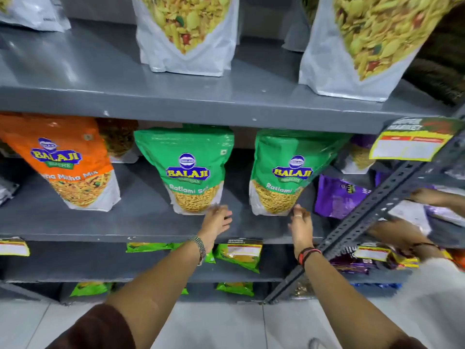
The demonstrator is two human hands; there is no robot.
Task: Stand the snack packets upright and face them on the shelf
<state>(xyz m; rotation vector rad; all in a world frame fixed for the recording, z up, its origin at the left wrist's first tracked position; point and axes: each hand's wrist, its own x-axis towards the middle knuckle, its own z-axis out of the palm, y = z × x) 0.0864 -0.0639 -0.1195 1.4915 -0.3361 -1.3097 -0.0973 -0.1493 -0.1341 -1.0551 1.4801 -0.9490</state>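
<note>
Two green Balaji Ratlami Sev packets stand upright on the grey middle shelf (141, 222), facing out. My left hand (216, 220) reaches to the bottom right corner of the left green packet (187, 170), fingers spread and touching its base. My right hand (300, 220) is at the bottom right corner of the right green packet (286, 172), fingers bent against its edge. An orange Balaji mix packet (68, 162) stands upright further left. A purple packet (337, 196) leans at the right of the shelf.
Large white packets (186, 36) stand on the upper shelf. Small green packets (239, 253) lie on the lower shelves. A slotted steel upright (372, 205) crosses diagonally at right. Beyond it another person's hands (400, 235) handle purple packets. A yellow price tag (407, 147) hangs at right.
</note>
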